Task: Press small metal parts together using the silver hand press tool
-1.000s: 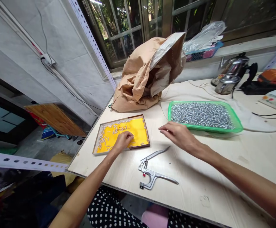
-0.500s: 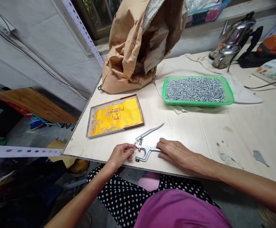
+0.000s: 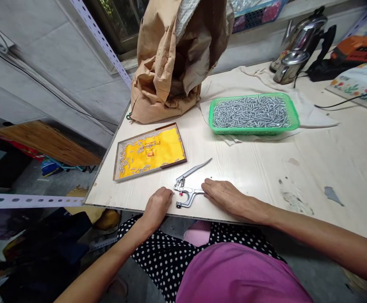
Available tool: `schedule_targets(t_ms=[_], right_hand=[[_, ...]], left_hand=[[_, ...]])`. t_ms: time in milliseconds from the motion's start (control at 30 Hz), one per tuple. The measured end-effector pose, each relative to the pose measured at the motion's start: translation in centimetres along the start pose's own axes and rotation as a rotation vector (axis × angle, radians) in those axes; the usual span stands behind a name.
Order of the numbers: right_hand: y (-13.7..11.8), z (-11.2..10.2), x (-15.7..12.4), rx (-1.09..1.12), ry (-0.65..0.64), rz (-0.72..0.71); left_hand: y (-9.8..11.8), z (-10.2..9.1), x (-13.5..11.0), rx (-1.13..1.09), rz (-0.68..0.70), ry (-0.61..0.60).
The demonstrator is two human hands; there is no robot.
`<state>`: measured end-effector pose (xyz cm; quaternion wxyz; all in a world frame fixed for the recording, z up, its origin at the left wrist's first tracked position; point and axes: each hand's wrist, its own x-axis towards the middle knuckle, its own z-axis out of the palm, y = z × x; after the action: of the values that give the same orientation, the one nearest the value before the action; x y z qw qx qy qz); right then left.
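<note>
Silver snap-fastener pliers lie on the table, their upper handle raised and a spring and red tip showing at the jaw. My right hand rests on the table with its fingers closed around the end of the lower handle. Just left of the jaw is my left hand, its fingers curled together. A tiny bit of something shows at its fingertips, too small to name. Beyond it lies a shallow tray with a yellow lining and many small metal pins scattered on it, mostly toward its left side.
A green plastic basket full of small metal pins stands on a cloth. Behind the tray slumps an open brown paper sack. A steel kettle, a small metal pot and an orange-and-black tool are at the back right.
My left hand has turned more knuckles-up and drawn slightly back from the pliers' jaw. My right hand keeps its hold on the handle. The camera view has shifted a little.
</note>
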<state>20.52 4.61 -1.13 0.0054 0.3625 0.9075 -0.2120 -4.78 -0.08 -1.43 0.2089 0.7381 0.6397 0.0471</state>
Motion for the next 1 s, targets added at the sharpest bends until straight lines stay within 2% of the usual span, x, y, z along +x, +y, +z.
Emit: schedule_targets(t_ms=[67,133,200,267,367,533,633,767,833,900,1000], right_hand=[[0.2,-0.1,-0.1,0.017,0.027,-0.040],[0.3,0.0,-0.1,0.014,0.033,-0.042],[0.3,0.0,-0.1,0.005,0.024,-0.023],[0.3,0.0,-0.1,0.001,0.025,-0.011],[0.3,0.1,-0.2,0.014,0.054,-0.016],[0.5,0.6,-0.2,0.038,0.103,-0.034],[0.7,0.9,-0.2,0.045,0.119,-0.040],[0.8,1.0,-0.2,0.066,0.118,-0.045],[0.8,0.9,-0.2,0.070,0.111,-0.040],[0.8,0.8,-0.1,0.068,0.099,-0.033],[1.0,1.1,0.1,0.058,0.084,-0.042]], left_hand=[[-0.2,0.1,0.3,-0.299,-0.145,-0.003],[-0.3,0.1,0.5,-0.436,-0.233,-0.018],[-0.3,0.2,0.5,-0.312,-0.174,0.011],[-0.2,0.2,0.5,-0.066,-0.057,0.043],[0.2,0.2,0.3,0.197,0.022,-0.022],[0.9,0.0,0.1,0.444,0.104,-0.113],[1.0,-0.2,0.0,0.483,0.182,-0.131],[1.1,-0.2,0.1,0.415,0.273,-0.118],[1.0,-0.1,0.4,0.350,0.271,-0.113],[1.0,-0.2,0.7,0.213,0.207,-0.083],[0.9,-0.5,1.2,-0.148,-0.040,-0.035]])
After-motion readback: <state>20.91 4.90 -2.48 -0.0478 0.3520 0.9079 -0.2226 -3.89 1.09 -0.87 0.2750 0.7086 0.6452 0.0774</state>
